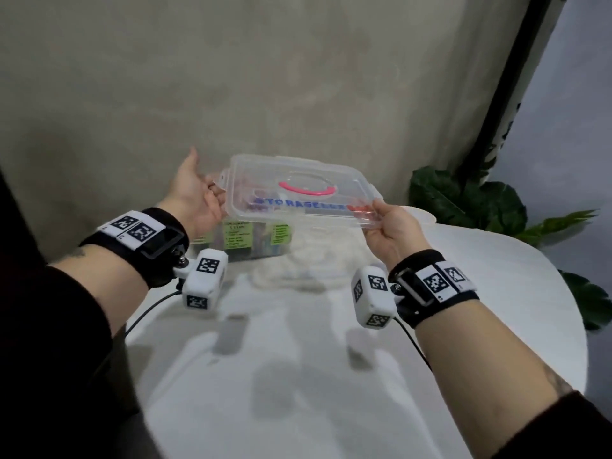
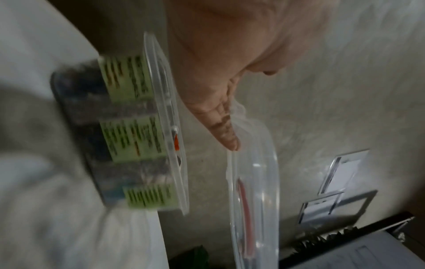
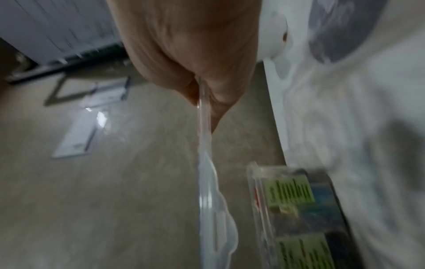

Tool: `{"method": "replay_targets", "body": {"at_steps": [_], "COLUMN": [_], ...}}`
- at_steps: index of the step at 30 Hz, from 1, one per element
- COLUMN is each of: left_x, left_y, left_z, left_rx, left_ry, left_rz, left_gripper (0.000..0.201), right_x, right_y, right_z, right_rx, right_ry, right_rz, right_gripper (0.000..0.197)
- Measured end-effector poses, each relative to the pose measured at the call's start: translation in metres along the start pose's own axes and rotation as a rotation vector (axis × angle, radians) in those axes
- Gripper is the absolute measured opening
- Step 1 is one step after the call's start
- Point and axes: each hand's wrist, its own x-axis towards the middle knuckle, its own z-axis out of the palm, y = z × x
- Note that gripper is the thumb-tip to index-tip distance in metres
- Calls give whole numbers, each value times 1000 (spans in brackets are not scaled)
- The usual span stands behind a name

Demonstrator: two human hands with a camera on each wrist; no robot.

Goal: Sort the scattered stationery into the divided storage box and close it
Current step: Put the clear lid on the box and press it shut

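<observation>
1. The grip: the right hand pinches the near right edge of the clear lid between thumb and curled fingers; the right wrist view shows the thin rim clamped in that pinch. The left hand is at the lid's left end with the thumb raised and the fingers around the edge, though how firmly they close on it is hard to read. In the left wrist view a fingertip touches the lid's rim.
2. The lid, with its pink handle, hangs just above the storage box, tilted and not yet seated. The box stands on the white tabletop near the wall, and green labels show on its front.
3. Contents of the box are blurred; colours show through its wall, so sorting looks done and closing is the step in hand.
4. Risks, as a judgement: the lid could land skewed on the box, catching one corner, because it is held at its edges only and tilted. A thin rim in a light pinch may slip. Pressing down unevenly could shove the box toward the wall or leave a latch unclipped.
</observation>
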Motion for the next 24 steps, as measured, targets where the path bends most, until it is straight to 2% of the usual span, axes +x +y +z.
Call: {"method": "replay_targets", "body": {"at_steps": [2,4,7,8,10,13,16,18,21,24], "left_x": [-5,-1,11,14,25,42,57,66,80,83], "left_y": [12,19,24,26,25,22,20,19,14,7], "left_z": [-14,-31,-58,-64,-75,-84,-89,-88,-93,-97], "left_rx": [124,240,443,502,569,605,648,659,698,623], "left_ry": [25,92,292,330,361,359,343,337,454,534], "left_rz": [57,128,237,264,308,277,221,206,204,195], "left_gripper": [48,30,65,67,56,53,54,51,56,52], "right_x": [10,18,27,32,42,67,84,91,97,99], "right_y": [20,39,62,68,76,85,90,91,98,108], "right_z": [23,44,72,78,87,93,94,94,92,88], "right_rx": [-84,-220,-569,-651,-724,-826,-944,-990,-1035,-1023], "right_ry": [65,41,-13,-14,5,43,95,115,105,86], "right_rz": [-1,-21,-90,-128,-164,-168,-173,-179,-180,-195], "right_gripper": [29,25,13,13,14,11,28,28,32,34]}}
